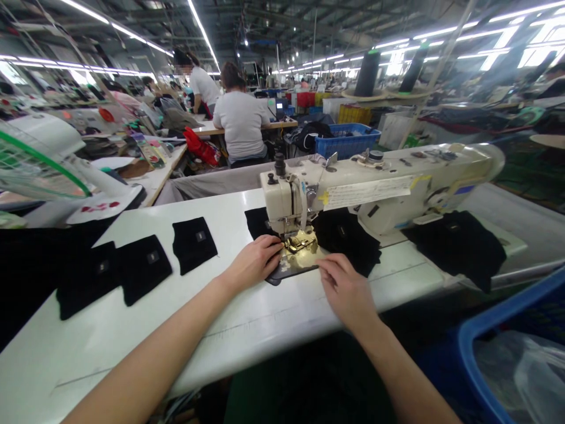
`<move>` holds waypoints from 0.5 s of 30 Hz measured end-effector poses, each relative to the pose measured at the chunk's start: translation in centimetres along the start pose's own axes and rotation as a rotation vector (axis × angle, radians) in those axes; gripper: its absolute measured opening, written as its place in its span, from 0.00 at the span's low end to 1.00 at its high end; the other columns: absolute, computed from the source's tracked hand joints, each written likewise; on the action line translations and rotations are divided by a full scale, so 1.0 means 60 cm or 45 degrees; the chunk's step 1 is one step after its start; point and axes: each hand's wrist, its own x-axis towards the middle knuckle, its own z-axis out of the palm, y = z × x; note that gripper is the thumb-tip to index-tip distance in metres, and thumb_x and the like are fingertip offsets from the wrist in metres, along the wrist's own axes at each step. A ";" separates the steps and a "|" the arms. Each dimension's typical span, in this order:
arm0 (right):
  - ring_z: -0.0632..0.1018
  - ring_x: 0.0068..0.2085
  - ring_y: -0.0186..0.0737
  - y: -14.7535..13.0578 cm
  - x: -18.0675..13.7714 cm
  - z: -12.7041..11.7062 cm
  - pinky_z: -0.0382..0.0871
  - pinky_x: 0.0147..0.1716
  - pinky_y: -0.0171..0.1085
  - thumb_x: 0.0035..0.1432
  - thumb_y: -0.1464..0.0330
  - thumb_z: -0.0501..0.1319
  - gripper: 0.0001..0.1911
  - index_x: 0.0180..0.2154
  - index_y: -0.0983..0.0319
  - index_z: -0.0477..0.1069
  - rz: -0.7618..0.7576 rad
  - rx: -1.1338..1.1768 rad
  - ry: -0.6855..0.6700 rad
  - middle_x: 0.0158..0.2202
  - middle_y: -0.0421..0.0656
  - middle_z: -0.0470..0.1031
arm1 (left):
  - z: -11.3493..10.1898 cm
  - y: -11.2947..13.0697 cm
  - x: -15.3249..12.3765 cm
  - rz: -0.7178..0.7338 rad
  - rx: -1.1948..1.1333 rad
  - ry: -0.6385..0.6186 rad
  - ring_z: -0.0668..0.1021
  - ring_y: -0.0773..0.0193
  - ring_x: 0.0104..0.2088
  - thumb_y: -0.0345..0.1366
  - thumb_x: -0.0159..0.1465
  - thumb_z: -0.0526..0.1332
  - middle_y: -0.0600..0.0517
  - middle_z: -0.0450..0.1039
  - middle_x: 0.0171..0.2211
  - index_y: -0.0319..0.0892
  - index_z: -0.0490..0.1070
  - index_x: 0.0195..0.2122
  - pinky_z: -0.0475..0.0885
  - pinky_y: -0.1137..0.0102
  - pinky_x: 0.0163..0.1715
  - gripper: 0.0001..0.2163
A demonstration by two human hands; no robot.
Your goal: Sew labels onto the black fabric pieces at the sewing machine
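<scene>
Fingers bent — left hand; right hand; golden plate between.

I see through one camera on the wearer's head, facing forward and down past two bare forearms to the cream metal sewing machine, near across the glossy white worktop; the factory hall recedes beyond.

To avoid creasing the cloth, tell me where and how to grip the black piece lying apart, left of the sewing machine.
I'd pinch the black piece by its near right corner, left hand coming from the right: that corner is nearest this hand. It lies flat, white table showing around it, and this should clear the small label.
</scene>
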 end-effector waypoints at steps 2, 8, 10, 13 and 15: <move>0.79 0.42 0.40 0.015 0.003 -0.009 0.74 0.38 0.36 0.66 0.67 0.55 0.14 0.48 0.59 0.76 0.096 -0.058 0.198 0.47 0.47 0.76 | 0.003 -0.002 0.001 -0.057 -0.016 0.017 0.76 0.54 0.50 0.37 0.71 0.53 0.42 0.74 0.49 0.39 0.76 0.50 0.75 0.56 0.53 0.14; 0.79 0.37 0.43 0.055 0.022 -0.037 0.72 0.33 0.40 0.65 0.60 0.57 0.15 0.47 0.61 0.75 0.350 -0.313 0.021 0.50 0.46 0.75 | 0.014 -0.003 -0.002 -0.139 0.071 0.034 0.73 0.48 0.57 0.39 0.72 0.53 0.37 0.72 0.53 0.34 0.74 0.53 0.71 0.52 0.58 0.17; 0.79 0.38 0.43 0.062 0.025 -0.044 0.72 0.34 0.41 0.66 0.61 0.56 0.15 0.46 0.60 0.76 0.343 -0.335 -0.036 0.50 0.45 0.76 | 0.013 -0.007 -0.008 -0.130 0.131 0.011 0.71 0.47 0.60 0.40 0.72 0.52 0.37 0.70 0.57 0.35 0.73 0.55 0.68 0.50 0.60 0.18; 0.80 0.39 0.43 0.073 0.022 -0.050 0.72 0.35 0.41 0.66 0.62 0.55 0.14 0.45 0.59 0.77 0.294 -0.334 -0.072 0.50 0.43 0.77 | 0.004 -0.024 -0.029 -0.163 0.207 -0.048 0.71 0.48 0.60 0.42 0.72 0.52 0.37 0.70 0.59 0.37 0.73 0.57 0.68 0.49 0.61 0.19; 0.80 0.40 0.43 0.085 0.016 -0.052 0.73 0.37 0.42 0.65 0.63 0.55 0.13 0.42 0.58 0.77 0.255 -0.270 -0.070 0.50 0.42 0.78 | -0.011 -0.044 -0.054 -0.219 0.244 -0.075 0.72 0.47 0.60 0.44 0.72 0.51 0.37 0.69 0.60 0.37 0.73 0.57 0.68 0.48 0.60 0.21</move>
